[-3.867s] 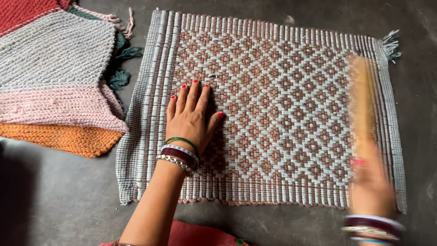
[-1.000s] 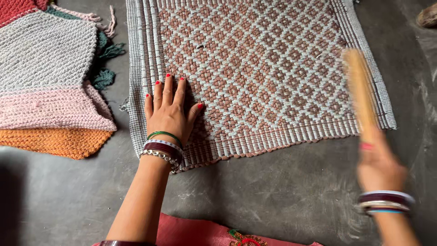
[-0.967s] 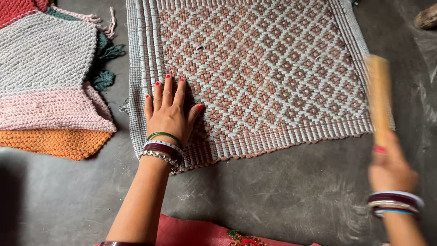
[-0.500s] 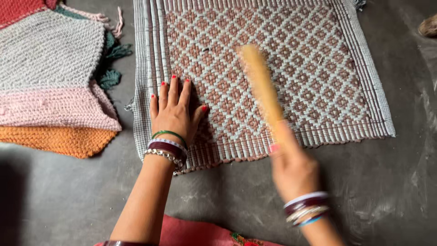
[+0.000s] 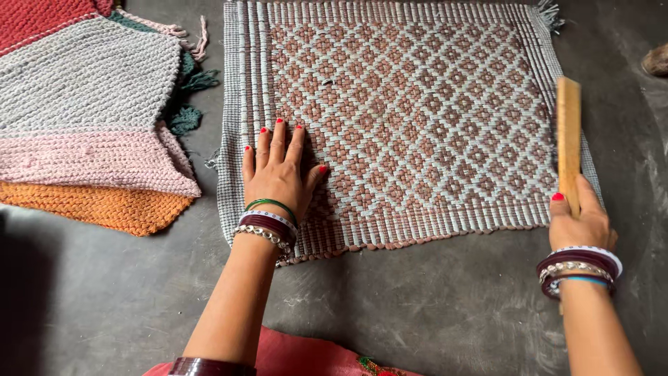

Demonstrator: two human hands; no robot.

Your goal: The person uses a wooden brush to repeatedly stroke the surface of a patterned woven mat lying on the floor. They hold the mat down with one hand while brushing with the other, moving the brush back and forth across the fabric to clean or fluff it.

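A woven mat with a brown and pale grey diamond pattern lies flat on the dark floor. My left hand presses flat on its near left part, fingers spread, bangles on the wrist. My right hand grips the lower end of a flat wooden stick, which stands over the mat's right edge and points away from me. Bangles ring that wrist too.
A stack of knitted mats in red, grey, pink and orange lies to the left, with teal and pink tassels toward the woven mat. Red cloth shows at the bottom edge. A brown object sits at the far right.
My right hand has swung the stick from the mat's middle back to its right edge. The left hand stays pressed on the mat; the view shifted slightly.
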